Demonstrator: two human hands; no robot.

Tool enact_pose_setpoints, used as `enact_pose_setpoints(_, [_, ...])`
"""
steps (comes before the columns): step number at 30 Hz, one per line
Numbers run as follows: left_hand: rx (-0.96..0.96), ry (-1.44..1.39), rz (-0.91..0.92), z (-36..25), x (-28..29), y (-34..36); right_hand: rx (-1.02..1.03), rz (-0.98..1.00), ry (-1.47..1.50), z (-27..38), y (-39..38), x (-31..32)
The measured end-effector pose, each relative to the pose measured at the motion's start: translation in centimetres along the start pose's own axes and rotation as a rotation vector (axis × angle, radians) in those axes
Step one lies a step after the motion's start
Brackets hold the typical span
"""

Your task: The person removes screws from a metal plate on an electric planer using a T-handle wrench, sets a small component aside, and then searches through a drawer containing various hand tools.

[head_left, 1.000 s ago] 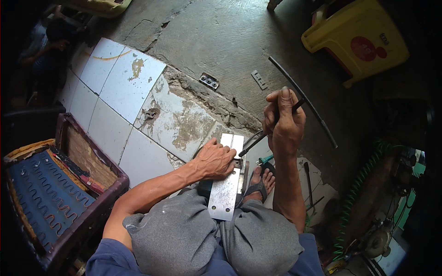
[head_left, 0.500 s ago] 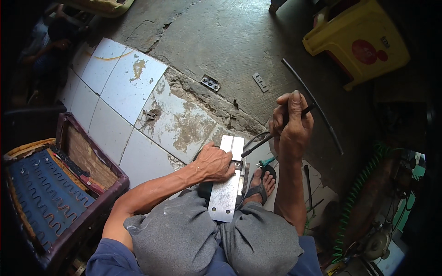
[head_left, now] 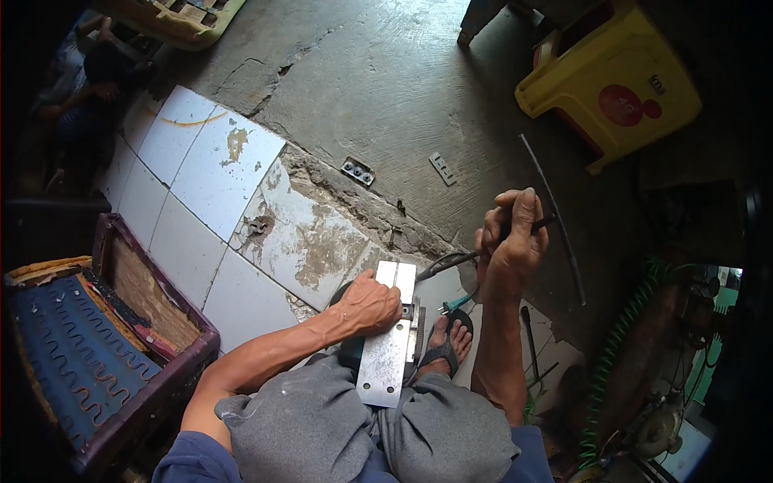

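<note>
T-handle (head_left: 555, 214) turned in right hand (head_left: 512, 241); left hand (head_left: 367, 306) on plate (head_left: 382, 361)

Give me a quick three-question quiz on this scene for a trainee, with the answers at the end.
1. Choose: which hand grips the dark T-handled tool? A, left; B, right.
2. True or false: the left hand touches the metal plate.
3. Fill in: the plastic stool at the upper right is mostly ____ in colour.

Key: 1. B, the right hand. 2. True. 3. Yellow.
</note>
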State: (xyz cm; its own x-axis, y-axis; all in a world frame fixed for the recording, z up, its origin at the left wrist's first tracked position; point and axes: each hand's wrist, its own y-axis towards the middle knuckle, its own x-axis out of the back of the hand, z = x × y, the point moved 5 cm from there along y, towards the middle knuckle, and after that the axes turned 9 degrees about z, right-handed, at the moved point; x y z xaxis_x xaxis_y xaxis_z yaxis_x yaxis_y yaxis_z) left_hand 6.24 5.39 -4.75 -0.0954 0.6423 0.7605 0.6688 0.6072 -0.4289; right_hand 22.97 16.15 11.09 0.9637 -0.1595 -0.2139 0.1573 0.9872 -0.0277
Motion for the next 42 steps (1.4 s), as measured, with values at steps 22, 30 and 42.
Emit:
enact_pose_setpoints(22, [0.039, -0.066, -0.308, -1.0, 3.1, -1.8, -0.022, -0.052, 0.023, -0.1, 0.0, 1.3])
enact_pose_setpoints(30, [0.062, -0.105, -0.039, -0.1, 0.7, -0.6, -0.034, 0.009, 0.024, -0.1, 0.0, 0.6])
enact_pose_setpoints(42, [-0.094, -0.034, -0.166, -0.7, 1.8, -0.6, -0.029, -0.013, 0.037, 0.0, 0.0, 0.9])
